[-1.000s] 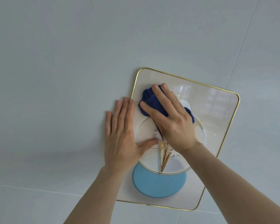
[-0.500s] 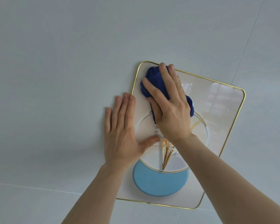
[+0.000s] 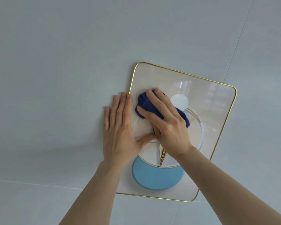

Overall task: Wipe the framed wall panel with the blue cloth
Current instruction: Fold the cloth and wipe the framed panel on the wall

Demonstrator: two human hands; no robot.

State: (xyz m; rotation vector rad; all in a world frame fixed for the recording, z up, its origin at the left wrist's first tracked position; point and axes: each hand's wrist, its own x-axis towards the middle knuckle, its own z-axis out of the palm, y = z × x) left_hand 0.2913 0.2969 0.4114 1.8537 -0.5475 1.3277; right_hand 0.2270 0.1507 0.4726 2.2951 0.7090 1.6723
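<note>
The framed wall panel (image 3: 214, 101) is a glossy white rectangle with a thin gold rim, rounded corners and a blue disc and gold lines in its picture. My right hand (image 3: 167, 125) presses a bunched dark blue cloth (image 3: 145, 104) flat against the panel's left-middle part, below its top-left corner. The cloth shows above my fingers and again at my knuckles on the right. My left hand (image 3: 118, 127) lies flat and spread across the panel's left edge, fingers on the wall and thumb on the glass, holding nothing.
The panel hangs on a pale grey tiled wall (image 3: 55, 62) with thin grout lines at the lower left and upper right. Window reflections show in the panel's upper right.
My right hand has slid the cloth down from the panel's top-left corner to the left-middle area, after moving it up there first. My left hand has stayed in place.
</note>
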